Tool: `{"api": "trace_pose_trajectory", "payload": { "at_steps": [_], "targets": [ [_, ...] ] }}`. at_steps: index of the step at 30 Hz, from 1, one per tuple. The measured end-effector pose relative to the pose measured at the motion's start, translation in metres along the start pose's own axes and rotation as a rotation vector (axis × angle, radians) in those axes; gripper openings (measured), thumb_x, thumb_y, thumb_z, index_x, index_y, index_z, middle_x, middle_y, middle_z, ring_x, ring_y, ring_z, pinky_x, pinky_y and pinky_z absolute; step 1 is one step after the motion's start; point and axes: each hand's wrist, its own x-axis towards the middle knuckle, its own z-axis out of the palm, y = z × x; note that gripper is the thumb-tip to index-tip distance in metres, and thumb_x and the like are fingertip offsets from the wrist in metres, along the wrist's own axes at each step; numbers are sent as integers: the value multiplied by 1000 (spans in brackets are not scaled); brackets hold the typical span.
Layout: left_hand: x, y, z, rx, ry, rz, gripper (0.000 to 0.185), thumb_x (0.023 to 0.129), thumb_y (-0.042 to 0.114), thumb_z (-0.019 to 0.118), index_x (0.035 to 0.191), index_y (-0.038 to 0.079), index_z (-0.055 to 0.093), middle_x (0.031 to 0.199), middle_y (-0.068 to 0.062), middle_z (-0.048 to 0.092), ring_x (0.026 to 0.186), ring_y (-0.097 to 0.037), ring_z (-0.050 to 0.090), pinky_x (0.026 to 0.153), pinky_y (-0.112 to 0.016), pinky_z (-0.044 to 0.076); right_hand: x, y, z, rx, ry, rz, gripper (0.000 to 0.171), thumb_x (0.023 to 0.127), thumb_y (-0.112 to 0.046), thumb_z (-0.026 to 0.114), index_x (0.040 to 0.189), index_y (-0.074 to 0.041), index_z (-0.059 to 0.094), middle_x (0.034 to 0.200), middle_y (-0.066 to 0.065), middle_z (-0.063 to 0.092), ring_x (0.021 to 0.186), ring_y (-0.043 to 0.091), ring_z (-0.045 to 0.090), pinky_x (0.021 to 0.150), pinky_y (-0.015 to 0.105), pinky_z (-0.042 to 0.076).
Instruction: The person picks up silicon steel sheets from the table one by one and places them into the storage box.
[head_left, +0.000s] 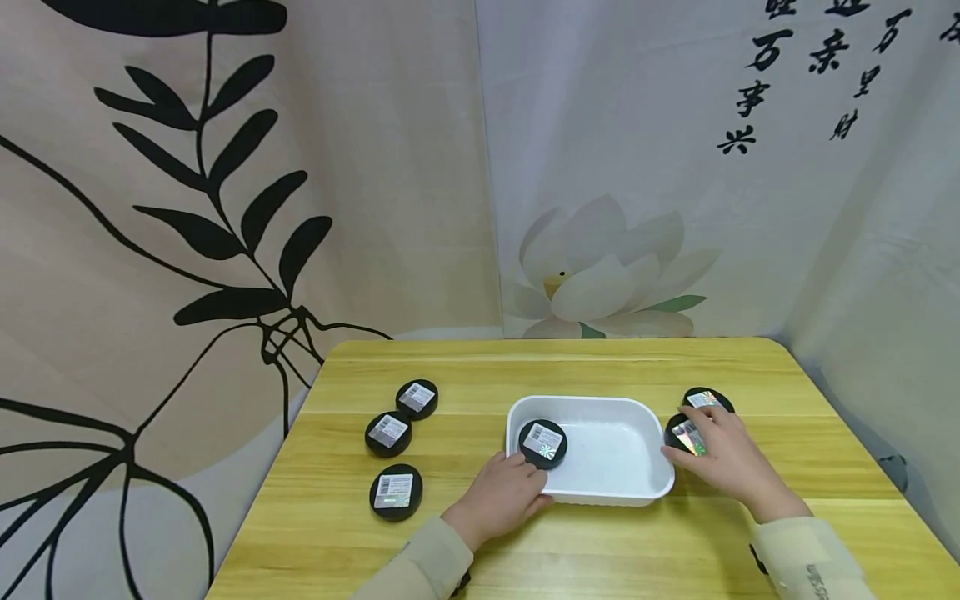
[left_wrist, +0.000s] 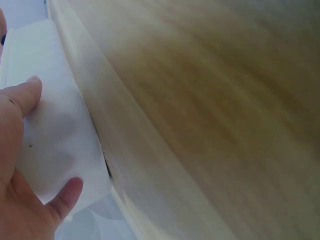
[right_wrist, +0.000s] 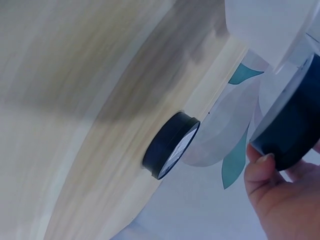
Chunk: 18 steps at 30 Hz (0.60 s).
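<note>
My left hand grips the near left corner of a white plastic tray. In the left wrist view, thumb and fingers spread over the tray's outer wall. One round black tin with a barcode label lies inside the tray at its left end. On the tray's right, my right hand pinches another labelled black tin by its edge; the right wrist view shows this tin raised off the table. Just behind it a further black tin rests on the tabletop, partly covered by my fingers.
Three more black tins stand left of the tray: a back one, a middle one and a front one. The wooden table ends at a back edge before printed curtains.
</note>
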Motion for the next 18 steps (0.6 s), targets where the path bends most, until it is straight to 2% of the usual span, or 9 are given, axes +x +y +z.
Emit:
{"api": "trace_pose_trajectory", "payload": {
  "at_steps": [18],
  "targets": [
    [0,-1,1,-4,7,7,32,101,53,52,85,26,57,88,12,67,83,-10,52,76,-27,40,8,-13,3,19,-15,-9,87,86,-60,72,141,4,51,139,34,47,124,55,45,99,70,40]
  ]
}}
